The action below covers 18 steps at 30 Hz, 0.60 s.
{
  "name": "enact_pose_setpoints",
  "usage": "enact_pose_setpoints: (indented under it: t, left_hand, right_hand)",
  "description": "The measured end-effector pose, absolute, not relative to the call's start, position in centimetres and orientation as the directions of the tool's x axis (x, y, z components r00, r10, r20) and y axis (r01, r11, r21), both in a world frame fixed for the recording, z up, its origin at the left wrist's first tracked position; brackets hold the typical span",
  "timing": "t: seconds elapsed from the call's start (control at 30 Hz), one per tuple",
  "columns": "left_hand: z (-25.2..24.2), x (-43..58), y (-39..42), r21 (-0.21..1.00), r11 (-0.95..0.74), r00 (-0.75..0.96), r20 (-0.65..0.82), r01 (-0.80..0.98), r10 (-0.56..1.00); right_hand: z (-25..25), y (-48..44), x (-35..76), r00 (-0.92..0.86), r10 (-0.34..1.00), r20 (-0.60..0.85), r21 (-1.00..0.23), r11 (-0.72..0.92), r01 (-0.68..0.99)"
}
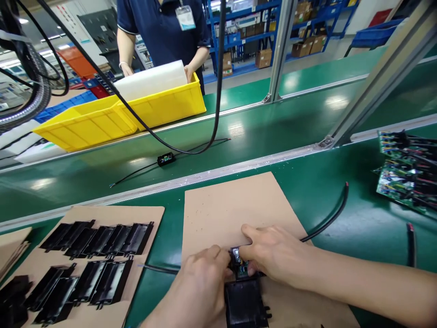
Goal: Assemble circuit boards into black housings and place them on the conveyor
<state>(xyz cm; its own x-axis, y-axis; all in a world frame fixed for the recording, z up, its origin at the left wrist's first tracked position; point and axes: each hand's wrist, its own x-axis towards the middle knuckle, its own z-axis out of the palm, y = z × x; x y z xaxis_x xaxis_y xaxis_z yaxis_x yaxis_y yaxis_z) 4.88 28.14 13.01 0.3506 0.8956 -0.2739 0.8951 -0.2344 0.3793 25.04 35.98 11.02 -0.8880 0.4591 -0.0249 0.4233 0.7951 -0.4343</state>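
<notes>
Where it's nearest: blk case on cardboard sheet, at 6 o'clock from the held unit, just beside it.
Held unit: blk shell w/ circuit bd showing, btwn both hands, over the sheet.
L hand: fingers curled, gripping unit's 9 o'clock side.
R hand: thumb + fingers pinching its 3 o'clock side.
Cables: one out at 9, one out at 2; prob. the unit's, but hands hide the joins.
Progress: bd looks in or nearly in its shell, no cover seen on it; I'd say partway.
Blk housings: two rows at 9, open; look unfilled, so prob. work left.
Circuit bds: pile w/ leads at 2, on green worktop; look un-housed, so also left.
Beyond rail: similar unit at 11, cabled, bd visible; prob. done to that stage.
Yellow bins: further, 11; white packing in one.
Co-worker: behind bins, 11, dark blue top.
Blue shelving: farthest, 12, w/ cartons.
</notes>
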Motion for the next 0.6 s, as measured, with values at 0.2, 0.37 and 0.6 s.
enact_pose_setpoints:
  t: [0.2, 0.37, 0.6]
  left_hand:
    - [12.6, 6.9, 26.9, 0.126, -0.251, 0.276, -0.261, 0.96, 0.925]
    - [13.0, 6.2, 27.8, 0.191, -0.105, 0.172, -0.383, 0.976, 0.908]
    - [12.9, 6.9, 28.4, -0.064, -0.179, 0.13, -0.464, 0.982, 0.876]
  right_hand:
    - [10.9, 36.0, 25.1, -0.877, 0.481, -0.008, -0.436, 0.787, 0.436]
    - [10.5, 36.0, 25.4, -0.878, 0.475, 0.057, -0.464, 0.791, 0.398]
    - [9.9, 36.0, 25.1, -0.883, 0.449, 0.136, -0.461, 0.818, 0.345]
